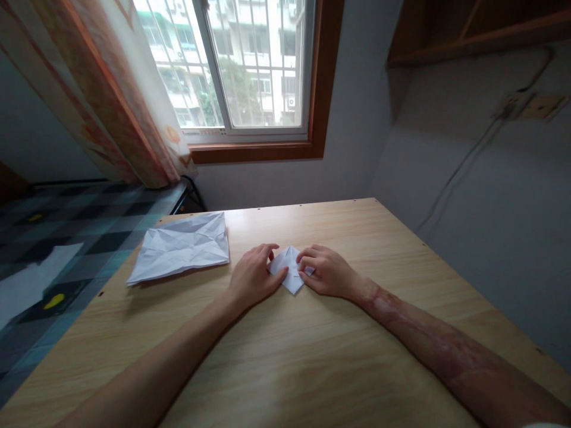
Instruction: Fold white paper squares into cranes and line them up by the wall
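Note:
A small folded white paper piece (289, 274) lies on the wooden table (312, 356) near its middle. My left hand (253, 278) rests on the paper's left side, fingers curled and pinching its edge. Pressing on the right side is my right hand (325, 272), fingers bent and closed over the fold. Only the paper's top point and lower corner show between the two hands.
A creased white sheet (182, 245) lies flat at the table's far left. Left of the table is a bed with a checked cover (66, 238). A curtain (111, 89) and a barred window (241, 65) are behind; a wall stands close on the right.

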The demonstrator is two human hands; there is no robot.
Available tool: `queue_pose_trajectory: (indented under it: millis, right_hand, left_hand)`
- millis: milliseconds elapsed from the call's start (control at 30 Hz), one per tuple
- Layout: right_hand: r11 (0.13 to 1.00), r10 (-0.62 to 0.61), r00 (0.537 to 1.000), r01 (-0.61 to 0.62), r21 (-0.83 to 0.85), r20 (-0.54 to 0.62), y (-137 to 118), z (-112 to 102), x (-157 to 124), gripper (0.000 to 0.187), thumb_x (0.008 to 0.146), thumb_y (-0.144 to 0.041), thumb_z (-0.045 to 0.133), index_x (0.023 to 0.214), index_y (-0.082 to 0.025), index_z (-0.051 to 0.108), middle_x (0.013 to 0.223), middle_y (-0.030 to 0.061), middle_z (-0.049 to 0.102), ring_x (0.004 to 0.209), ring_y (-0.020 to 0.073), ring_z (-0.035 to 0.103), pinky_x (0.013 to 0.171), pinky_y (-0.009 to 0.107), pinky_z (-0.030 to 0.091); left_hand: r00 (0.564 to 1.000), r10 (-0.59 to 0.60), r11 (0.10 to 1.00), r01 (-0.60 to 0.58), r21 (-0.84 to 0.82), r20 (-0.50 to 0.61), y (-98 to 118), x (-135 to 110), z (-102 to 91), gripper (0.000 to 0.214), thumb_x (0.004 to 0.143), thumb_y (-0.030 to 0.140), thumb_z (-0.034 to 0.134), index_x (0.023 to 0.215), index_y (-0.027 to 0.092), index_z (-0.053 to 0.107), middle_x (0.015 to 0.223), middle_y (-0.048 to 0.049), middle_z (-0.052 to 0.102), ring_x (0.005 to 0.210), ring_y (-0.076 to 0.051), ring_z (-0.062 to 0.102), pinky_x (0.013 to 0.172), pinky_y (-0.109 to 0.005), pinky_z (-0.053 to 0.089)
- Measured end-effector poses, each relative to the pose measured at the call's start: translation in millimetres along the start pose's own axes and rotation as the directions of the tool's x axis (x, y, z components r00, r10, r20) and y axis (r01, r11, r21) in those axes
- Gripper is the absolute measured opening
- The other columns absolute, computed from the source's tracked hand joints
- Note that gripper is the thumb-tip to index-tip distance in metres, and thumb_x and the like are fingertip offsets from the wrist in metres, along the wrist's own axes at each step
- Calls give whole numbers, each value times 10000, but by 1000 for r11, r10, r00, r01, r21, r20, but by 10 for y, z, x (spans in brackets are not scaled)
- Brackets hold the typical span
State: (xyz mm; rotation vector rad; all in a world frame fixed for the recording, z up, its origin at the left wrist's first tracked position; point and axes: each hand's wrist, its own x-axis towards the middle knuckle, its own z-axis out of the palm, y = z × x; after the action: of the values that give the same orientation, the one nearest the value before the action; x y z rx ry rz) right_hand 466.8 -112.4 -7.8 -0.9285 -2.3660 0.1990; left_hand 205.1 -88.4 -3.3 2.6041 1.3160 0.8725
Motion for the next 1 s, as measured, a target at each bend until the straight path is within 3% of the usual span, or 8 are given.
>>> queue_pose_trajectory:
  millis: [167, 300, 400, 500, 667, 833, 1000]
  right_hand:
    - [1000, 0, 1000, 0, 8, -7, 18, -5, -5, 86, 983, -178, 692, 967, -262, 684, 1169, 76, 770, 1067, 271, 681, 1007, 443, 571]
    - [1000, -9, 1000, 9, 26, -12, 24, -13, -5, 87, 988, -179, 691, 968, -264, 694, 1147, 73, 772, 1042, 270, 678, 979, 437, 573]
    - [999, -8, 1000, 9, 45, -21, 34, -12, -7, 96, 980, -171, 705, 977, -267, 705, 1142, 68, 774, 1044, 268, 682, 984, 434, 572]
    - [998, -2, 1000, 4, 66, -28, 44, -6, -10, 114, 969, -151, 709, 981, -264, 703, 1140, 66, 776, 1060, 267, 688, 992, 432, 575]
    - [997, 0, 1000, 2, 73, -21, 42, -2, -3, 127, 969, -138, 697, 975, -264, 693, 1119, 62, 775, 1058, 265, 686, 997, 426, 575]
    - [998, 13, 1000, -12, 58, -14, 38, 5, -13, 140, 970, -139, 693, 1032, -265, 699, 1149, 69, 761, 1095, 270, 681, 1017, 425, 571]
    - [999, 13, 1000, -12, 29, -14, 39, 4, -17, 184, 973, -161, 702, 1129, -260, 703, 1210, 82, 758, 1141, 282, 682, 1061, 449, 559]
  left_hand:
    - [998, 57, 997, -58, -59, -25, -4, -5, 10, 391, 936, 305, 750, 1296, 222, 625, 1056, -61, 728, 944, -264, 722, 886, -430, 594]
    - [988, 120, 964, -139, -224, -98, 28, -13, 20, 307, 992, 208, 654, 1296, 234, 619, 1144, -76, 696, 965, -208, 721, 879, -361, 613]
    - [986, 156, 940, -168, -297, -64, 57, -34, 9, 305, 1012, 231, 660, 1312, 241, 605, 1235, -89, 678, 958, -185, 733, 862, -332, 617]
    - [984, 178, 930, -170, -325, -5, 60, -52, -4, 270, 1034, 288, 668, 1293, 238, 608, 1201, -82, 705, 984, -201, 746, 877, -339, 613]
    - [973, 209, 951, -179, -253, 94, 41, -17, 3, 169, 1107, 261, 516, 1199, 242, 656, 1116, -79, 768, 1020, -234, 743, 928, -376, 599]
    - [966, 223, 968, -203, -151, 129, 33, 33, 14, 260, 1040, 231, 587, 1288, 231, 667, 1322, -132, 749, 1223, -299, 715, 1096, -478, 582]
    - [952, 246, 966, -227, -121, 184, 18, 17, 11, 358, 1068, 253, 559, 1400, 213, 688, 1505, -154, 702, 1377, -317, 675, 1213, -539, 530]
